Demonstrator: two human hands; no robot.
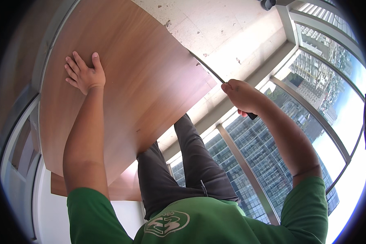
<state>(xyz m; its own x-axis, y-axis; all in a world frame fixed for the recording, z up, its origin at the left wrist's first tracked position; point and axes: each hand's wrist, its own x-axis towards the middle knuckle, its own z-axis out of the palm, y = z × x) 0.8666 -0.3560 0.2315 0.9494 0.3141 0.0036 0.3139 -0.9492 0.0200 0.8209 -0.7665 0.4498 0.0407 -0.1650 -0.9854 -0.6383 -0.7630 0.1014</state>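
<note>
The left hand (85, 77) lies palm down on a large brown wood-grain panel (146, 77), in the upper left part of the view. Its fingers are spread, with small gaps between them, and they point up and to the left. The thumb stands apart from them and points upward. The left forearm (85, 130) rises almost straight from the green sleeve, and the hand bends a little to the left at the wrist.

The right hand (244, 95) is at the right side, beyond the edge of the panel. Its fingers are curled together and clamped around a long thin tool (211, 70), with the thumb laid along the top. The black end of the handle comes out below the hand. The right elbow is bent and held out to the side, and the right forearm (282, 130) goes from there up and to the left. The tool runs from the hand to the right edge of the panel. It is seen very narrow from this angle, so I cannot tell if it is a saw or another blade.

Behind the panel is a pale floor (227, 36) with small dark flecks. The person wears dark grey trousers (195, 162) and a green T-shirt (219, 215). On the right, tall framed windows (248, 142) show city buildings outside
</note>
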